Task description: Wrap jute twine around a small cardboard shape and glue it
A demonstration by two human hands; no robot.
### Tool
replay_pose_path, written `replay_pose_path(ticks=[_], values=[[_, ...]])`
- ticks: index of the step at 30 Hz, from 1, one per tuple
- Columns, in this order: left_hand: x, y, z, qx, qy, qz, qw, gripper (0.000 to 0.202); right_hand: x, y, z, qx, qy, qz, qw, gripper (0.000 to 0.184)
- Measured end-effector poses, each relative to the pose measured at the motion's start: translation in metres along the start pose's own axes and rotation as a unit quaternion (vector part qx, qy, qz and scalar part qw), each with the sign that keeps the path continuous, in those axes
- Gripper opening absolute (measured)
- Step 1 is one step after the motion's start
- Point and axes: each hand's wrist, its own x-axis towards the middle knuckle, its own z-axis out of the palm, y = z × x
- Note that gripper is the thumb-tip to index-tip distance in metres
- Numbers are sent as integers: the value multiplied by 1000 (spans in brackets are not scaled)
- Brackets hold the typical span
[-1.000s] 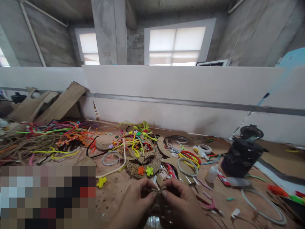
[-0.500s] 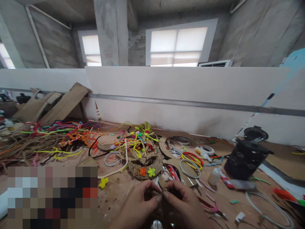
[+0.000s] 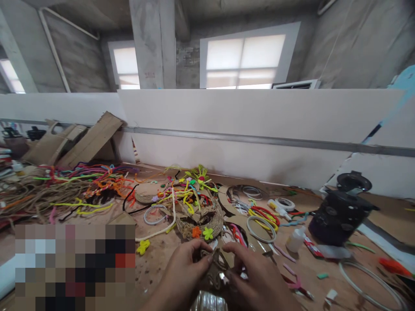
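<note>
Low in the middle of the head view, my left hand (image 3: pixel 186 268) pinches a piece of brown twine (image 3: pixel 215 280) between thumb and forefinger. A loop of the twine hangs down toward my right hand. My right hand (image 3: pixel 254 276) is beside it with thumb and forefinger spread apart; its other fingers are partly hidden. Below the hands shows the top of a clear, ribbed, shiny object (image 3: pixel 209 301). Just beyond lies a twine-wrapped ring (image 3: pixel 184 226) with an orange flower (image 3: pixel 196 232) and a yellow-green flower (image 3: pixel 208 233) on it.
A yellow flower (image 3: pixel 143 247) lies to the left. Coloured pipe cleaners and loose twine (image 3: pixel 69 190) are heaped at far left. On the right are a glue bottle (image 3: pixel 296 239), a black lidded bin (image 3: pixel 340 216), white hoops (image 3: pixel 261 229) and a tape roll (image 3: pixel 285 204). A white partition (image 3: pixel 246 116) stands behind.
My right thumb and forefinger have parted and moved away from the left fingertips, where they were pinched close together. More of the twine loop and the clear object below now shows.
</note>
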Motion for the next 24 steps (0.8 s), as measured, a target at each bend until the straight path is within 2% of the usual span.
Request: replay_pose_path(ticks=[3,8,11,14,17,21,24], values=[[1,-5,-2,28,-11,15,999,17,-1,-1,-2,-67,25,-25,997,9],[1,-11,-1,50,-27,17,998,16,-3,0,-3,-136,65,-85,985,13],[-3,-11,1,15,-40,1,999,16,-4,0,-2,-137,93,-99,981,17],[-6,-7,3,-12,-54,-5,998,16,-4,0,0,-107,114,-92,983,19],[-8,-3,4,18,-48,4,999,13,-4,-1,1,-67,113,-84,988,19],[-7,-1,5,20,-45,-14,999,12,-3,-4,0,40,74,-35,996,14],[-6,-3,6,2,-38,-7,999,13,-2,-6,-1,119,34,20,992,26]])
